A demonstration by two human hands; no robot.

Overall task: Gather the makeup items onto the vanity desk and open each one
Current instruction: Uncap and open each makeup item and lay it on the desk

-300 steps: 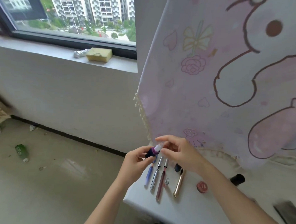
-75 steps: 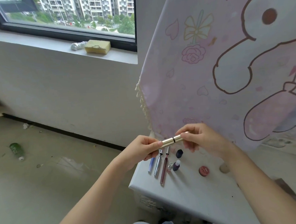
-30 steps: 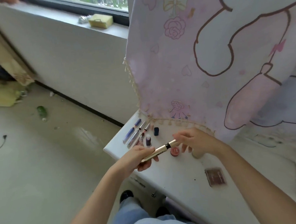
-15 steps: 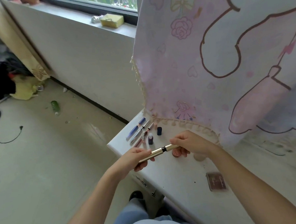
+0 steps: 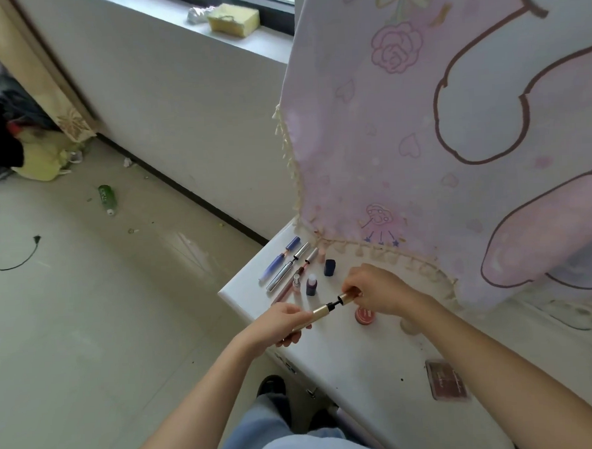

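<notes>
Above the white vanity desk (image 5: 349, 352) I hold a gold mascara tube (image 5: 318, 313). My left hand (image 5: 281, 323) grips its body, my right hand (image 5: 377, 290) grips its gold cap (image 5: 347, 297). The cap is pulled a little off, and a black wand neck shows between the two parts. On the desk behind lie a blue pen-like stick (image 5: 279, 258), a silver stick (image 5: 287, 266), a pink-brown stick (image 5: 299, 275), a small purple bottle (image 5: 311, 285) with its dark blue cap (image 5: 329, 267) beside it, and a round red pot (image 5: 363, 314).
A brown eyeshadow palette (image 5: 447, 381) lies shut at the desk's right. A pink cartoon cloth (image 5: 454, 130) with a fringe hangs over the desk's back. A green bottle (image 5: 107, 198) and a black cable (image 5: 12, 259) lie on the floor at left. A yellow sponge (image 5: 233, 19) sits on the windowsill.
Ten seconds ago I held the purple bottle; it now stands open on the desk. I took up the gold mascara, and in the last half second its cap has come apart from the body.
</notes>
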